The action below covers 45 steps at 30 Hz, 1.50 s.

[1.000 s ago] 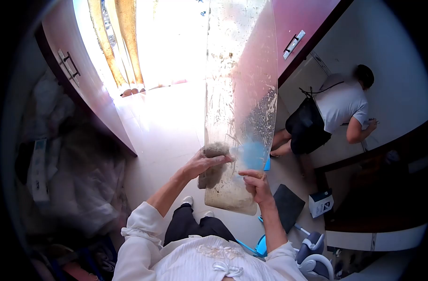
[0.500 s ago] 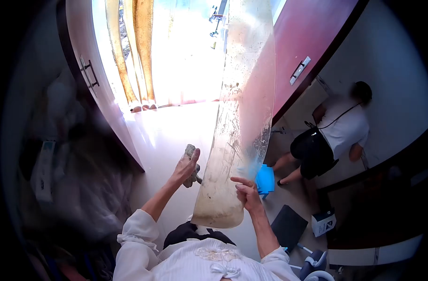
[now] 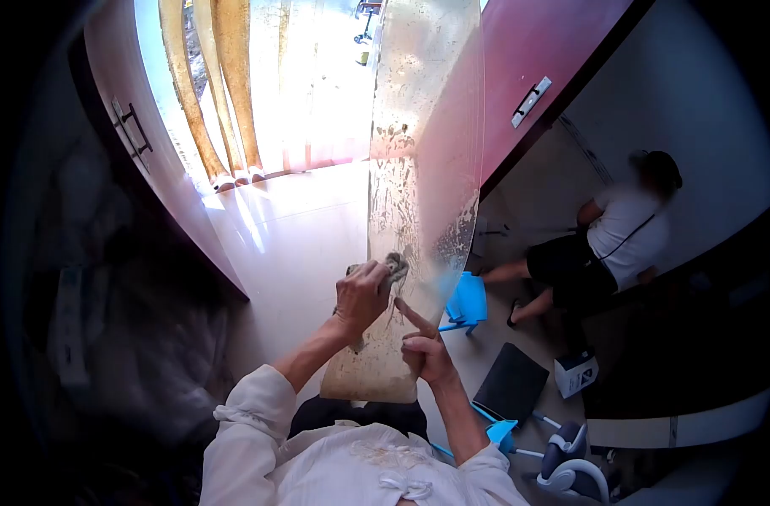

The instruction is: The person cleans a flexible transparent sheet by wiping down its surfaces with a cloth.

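Note:
A long translucent sheet (image 3: pixel 427 169), smeared with dark specks and streaks, rises from my lap toward the doorway. My left hand (image 3: pixel 364 297) is closed round a crumpled grey-green cloth (image 3: pixel 395 265) and presses it against the middle of the sheet. Just right of it, my right hand (image 3: pixel 427 344) is at the sheet's lower right part, its index finger stretched out on the surface and the thumb apart from it. Some of the cloth hangs below my left wrist.
A red door (image 3: pixel 541 51) stands at the right, another door (image 3: pixel 128 101) at the left. Beyond them are brown strips (image 3: pixel 233 76). A person (image 3: pixel 625 232) bends at the right, near a blue stool (image 3: pixel 467 302), a white box (image 3: pixel 576 373) and a black panel (image 3: pixel 511 384).
My left hand has moved right with the cloth, from beside the sheet onto it. My right hand has shifted slightly left, as has the sheet in view. The person has shifted position.

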Motion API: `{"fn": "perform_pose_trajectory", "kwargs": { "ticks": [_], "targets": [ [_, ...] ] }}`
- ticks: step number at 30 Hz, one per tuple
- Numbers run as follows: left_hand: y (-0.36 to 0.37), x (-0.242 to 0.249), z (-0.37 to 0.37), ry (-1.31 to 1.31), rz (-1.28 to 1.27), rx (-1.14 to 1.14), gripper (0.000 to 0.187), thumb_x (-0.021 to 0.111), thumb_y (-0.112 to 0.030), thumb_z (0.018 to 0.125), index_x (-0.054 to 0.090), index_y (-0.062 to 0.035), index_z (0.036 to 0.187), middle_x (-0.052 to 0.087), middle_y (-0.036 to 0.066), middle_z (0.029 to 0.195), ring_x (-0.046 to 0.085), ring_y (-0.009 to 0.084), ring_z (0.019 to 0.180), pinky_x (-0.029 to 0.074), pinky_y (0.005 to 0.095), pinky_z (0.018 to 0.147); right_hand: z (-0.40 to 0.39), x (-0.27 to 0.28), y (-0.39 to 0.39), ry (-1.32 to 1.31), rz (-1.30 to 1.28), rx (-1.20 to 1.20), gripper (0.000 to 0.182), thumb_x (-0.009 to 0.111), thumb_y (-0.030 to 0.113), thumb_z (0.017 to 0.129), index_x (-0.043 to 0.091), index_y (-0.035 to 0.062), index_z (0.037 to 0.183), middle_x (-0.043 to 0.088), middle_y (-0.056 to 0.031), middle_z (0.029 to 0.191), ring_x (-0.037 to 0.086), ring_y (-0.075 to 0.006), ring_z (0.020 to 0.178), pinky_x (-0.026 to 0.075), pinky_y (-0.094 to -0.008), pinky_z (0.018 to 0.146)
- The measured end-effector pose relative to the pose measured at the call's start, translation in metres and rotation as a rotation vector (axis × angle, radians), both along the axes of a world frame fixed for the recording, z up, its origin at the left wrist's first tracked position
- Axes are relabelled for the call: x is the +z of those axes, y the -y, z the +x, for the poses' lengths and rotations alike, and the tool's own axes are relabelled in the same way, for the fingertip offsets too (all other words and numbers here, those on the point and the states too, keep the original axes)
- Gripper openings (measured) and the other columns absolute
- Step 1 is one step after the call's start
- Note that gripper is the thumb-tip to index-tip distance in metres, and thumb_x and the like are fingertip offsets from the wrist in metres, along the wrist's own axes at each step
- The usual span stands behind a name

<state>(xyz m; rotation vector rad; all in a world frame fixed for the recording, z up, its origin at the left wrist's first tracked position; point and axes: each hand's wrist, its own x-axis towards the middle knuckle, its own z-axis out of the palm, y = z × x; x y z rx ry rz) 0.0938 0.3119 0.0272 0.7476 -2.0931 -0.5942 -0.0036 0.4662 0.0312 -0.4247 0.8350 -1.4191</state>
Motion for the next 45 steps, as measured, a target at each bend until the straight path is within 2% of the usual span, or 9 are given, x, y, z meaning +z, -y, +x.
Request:
{"fn": "perform_pose_trajectory", "kwargs": {
  "ticks": [10,13,15,17,21,28,36,39,45],
  "targets": [
    [-0.026,-0.001,0.026,-0.080,0.136,-0.447,0.012,0.063,-0.002,0.073,0.058,-0.0020,0.085,0.056,0.011,0.073,0.058,0.0300,0.067,0.046,0.0361,0.059,-0.012,0.009,-0.009,-0.133,0.089,-0.154,0.068,0.048,0.001,0.070,0.036,-0.0003,0.137,0.029,0.0066,0.049,0.025,-0.0030,0.040,0.019,-0.0193,0.040],
    [0.011,-0.002,0.015,-0.258,0.499,-0.067,0.016,0.063,-0.006,0.079,0.062,-0.0011,0.095,0.061,0.013,0.083,0.062,0.0266,0.070,0.048,0.0347,0.061,-0.018,0.012,-0.014,-0.112,0.068,-0.097,0.065,0.049,0.000,0.070,0.039,-0.0036,0.134,0.031,0.0071,0.050,0.025,-0.0028,0.039,0.019,-0.0195,0.039],
    [0.026,-0.001,0.010,-0.404,0.362,0.058,0.021,0.062,-0.003,0.079,0.062,-0.0012,0.099,0.060,0.016,0.094,0.063,0.0273,0.070,0.050,0.0357,0.062,-0.023,0.014,-0.018,-0.206,0.088,-0.101,0.067,0.049,0.004,0.069,0.038,-0.0039,0.134,0.025,0.0093,0.050,0.024,-0.0026,0.039,0.018,-0.0193,0.039],
    [0.022,0.023,0.009,-0.324,0.192,0.041,0.019,0.058,-0.001,0.080,0.061,-0.0011,0.099,0.059,0.013,0.099,0.062,0.0211,0.070,0.050,0.0318,0.061,-0.018,0.021,-0.015,-0.155,0.095,-0.122,0.067,0.049,0.002,0.069,0.038,-0.0041,0.135,0.028,0.0083,0.050,0.025,-0.0027,0.039,0.018,-0.0196,0.039],
    [-0.015,0.013,0.005,0.058,0.080,-0.293,0.024,0.056,0.001,0.076,0.059,-0.0019,0.099,0.056,0.011,0.097,0.062,0.0295,0.073,0.050,0.0394,0.059,-0.014,0.021,-0.010,0.017,0.017,-0.043,0.070,0.049,0.000,0.070,0.032,-0.0040,0.137,0.029,0.0068,0.050,0.026,-0.0031,0.040,0.019,-0.0196,0.040],
    [0.001,0.017,-0.020,0.175,0.170,-0.120,0.028,0.058,0.002,0.073,0.055,0.0020,0.101,0.055,0.013,0.100,0.062,0.0311,0.079,0.052,0.0403,0.066,-0.001,0.012,-0.006,-0.074,0.098,-0.067,0.072,0.049,0.003,0.070,0.029,-0.0015,0.139,0.024,0.0077,0.050,0.024,-0.0032,0.038,0.020,-0.0204,0.038],
    [-0.013,-0.011,0.023,0.178,0.215,-0.439,0.028,0.055,0.003,0.073,0.059,-0.0031,0.099,0.056,0.011,0.095,0.061,0.0322,0.079,0.049,0.0408,0.066,-0.017,0.018,-0.019,-0.134,0.086,-0.111,0.065,0.050,0.006,0.072,0.037,-0.0036,0.135,0.024,0.0089,0.049,0.024,-0.0029,0.038,0.018,-0.0196,0.038],
    [0.035,-0.045,0.014,-0.020,0.636,-0.224,0.037,0.046,0.000,0.077,0.057,-0.0002,0.113,0.060,0.009,0.101,0.061,0.0223,0.076,0.050,0.0341,0.071,-0.017,0.022,-0.022,-0.107,0.084,-0.088,0.059,0.051,0.007,0.074,0.042,-0.0055,0.131,0.024,0.0094,0.049,0.022,-0.0026,0.037,0.017,-0.0201,0.038],
    [0.055,0.018,0.003,-0.859,1.646,-0.870,0.041,0.048,-0.033,0.092,0.049,-0.0042,0.122,0.059,0.007,0.105,0.058,0.0093,0.086,0.050,0.0250,0.070,-0.027,0.025,-0.024,-0.227,0.207,-0.195,0.039,0.057,0.018,0.084,0.055,-0.0087,0.113,0.027,0.0096,0.053,0.026,-0.0019,0.043,0.021,-0.0193,0.042]
  ]
}}
